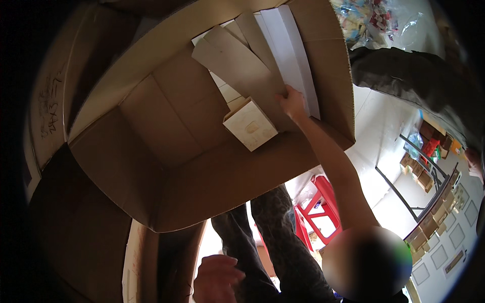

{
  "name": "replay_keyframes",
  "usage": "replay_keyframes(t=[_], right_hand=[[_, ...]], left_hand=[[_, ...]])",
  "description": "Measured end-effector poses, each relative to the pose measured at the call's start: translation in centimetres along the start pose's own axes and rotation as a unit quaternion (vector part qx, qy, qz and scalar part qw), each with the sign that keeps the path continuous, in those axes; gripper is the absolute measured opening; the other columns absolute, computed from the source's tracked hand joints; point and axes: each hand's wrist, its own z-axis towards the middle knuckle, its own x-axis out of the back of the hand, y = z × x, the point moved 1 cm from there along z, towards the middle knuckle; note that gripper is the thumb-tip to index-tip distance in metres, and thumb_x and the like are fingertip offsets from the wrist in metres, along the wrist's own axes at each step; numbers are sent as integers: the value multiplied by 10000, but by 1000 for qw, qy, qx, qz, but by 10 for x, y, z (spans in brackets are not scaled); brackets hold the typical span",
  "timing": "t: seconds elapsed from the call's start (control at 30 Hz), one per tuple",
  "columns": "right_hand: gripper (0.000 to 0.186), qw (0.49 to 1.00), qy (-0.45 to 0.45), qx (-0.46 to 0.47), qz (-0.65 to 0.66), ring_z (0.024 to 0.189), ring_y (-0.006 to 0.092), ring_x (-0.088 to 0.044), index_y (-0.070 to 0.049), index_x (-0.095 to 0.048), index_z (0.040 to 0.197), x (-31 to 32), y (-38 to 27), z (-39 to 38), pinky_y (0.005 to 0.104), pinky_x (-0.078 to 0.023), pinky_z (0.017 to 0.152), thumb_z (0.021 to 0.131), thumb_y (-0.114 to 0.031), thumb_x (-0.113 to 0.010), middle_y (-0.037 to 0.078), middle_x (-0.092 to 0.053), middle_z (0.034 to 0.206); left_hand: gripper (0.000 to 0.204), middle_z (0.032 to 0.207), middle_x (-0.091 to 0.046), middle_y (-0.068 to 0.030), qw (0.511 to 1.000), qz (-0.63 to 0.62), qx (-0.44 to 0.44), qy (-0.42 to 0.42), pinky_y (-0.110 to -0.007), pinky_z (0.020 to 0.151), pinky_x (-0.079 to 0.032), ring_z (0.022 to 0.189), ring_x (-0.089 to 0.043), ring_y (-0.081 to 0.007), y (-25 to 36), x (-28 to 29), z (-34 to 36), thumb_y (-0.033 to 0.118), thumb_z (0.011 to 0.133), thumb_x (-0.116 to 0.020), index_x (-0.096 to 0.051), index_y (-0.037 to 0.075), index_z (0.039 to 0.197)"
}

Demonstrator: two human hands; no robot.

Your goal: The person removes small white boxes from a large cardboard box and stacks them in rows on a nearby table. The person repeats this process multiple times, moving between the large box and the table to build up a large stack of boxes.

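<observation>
My right hand [293,102] grips the lower end of grey-beige cardboard strips [237,55] inside a large brown cardboard box [126,182]. A folded white strip [288,50] lies along the box's right inner side, and a small cream block-like box [251,125] rests beside the strips, just left of my hand. Flat cream pieces [227,91] show beneath the strips. My left hand [217,278] is low in the view, outside the large box, with loosely bent fingers apart and nothing visible in them.
Another cardboard box [50,101] stands at left. A red plastic stool [321,207] is beyond my right forearm. At right are another person's dark-clothed limb [414,86] and hand [474,161], a metal-legged table [419,212], and stacked small boxes [414,169]. Bagged items [369,20] lie at top right.
</observation>
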Motion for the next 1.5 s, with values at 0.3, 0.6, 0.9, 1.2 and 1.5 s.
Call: replay_keyframes(t=[0.3, 0.6, 0.9, 1.2, 1.5], right_hand=[[352, 868, 130, 422, -228, 528, 128, -486, -153, -560, 994, 52, -179, -184, 245, -372, 398, 643, -175, -584, 43, -515, 775], [259, 950, -87, 297, 40, 760, 312, -597, -35, -557, 967, -4, -207, -124, 411, -480, 642, 831, -255, -544, 118, -615, 866], [353, 948, -73, -170, -261, 924, 304, -611, 65, -466, 1092, 54, -7, 29, 355, -537, 744, 828, -148, -563, 261, -491, 1177], [324, 941, 52, 60, -330, 681, 296, -628, -10, -420, 1115, 96, -71, -71, 351, -523, 513, 797, -16, -486, 153, -565, 919], [433, 943, -199, 264, -34, 671, 271, -619, -38, -471, 1213, 89, -200, -203, 364, -510, 497, 801, -155, -539, 109, -598, 902]], left_hand=[[266, 886, -586, -120, 961, 3, 235, 145, -311, 762, -464, 792, -576, -179, -85, 13, -85, 228, 893, -488, -554, -26, 938], [250, 836, -606, -123, 940, -25, 315, 131, -294, 732, -491, 770, -596, -174, -114, 32, -131, 199, 905, -477, -551, -29, 979], [230, 811, -625, -116, 917, -28, 367, 156, -268, 695, -488, 710, -599, -148, -156, 60, -168, 167, 897, -467, -563, -24, 983], [302, 894, -588, -49, 906, -2, 416, 83, -283, 788, -435, 825, -538, -137, -100, 33, -129, 255, 933, -418, -578, 29, 1054], [299, 950, -606, -78, 907, -18, 413, 85, -289, 832, -444, 894, -564, -158, -103, 22, -123, 239, 938, -438, -570, 9, 1077]])
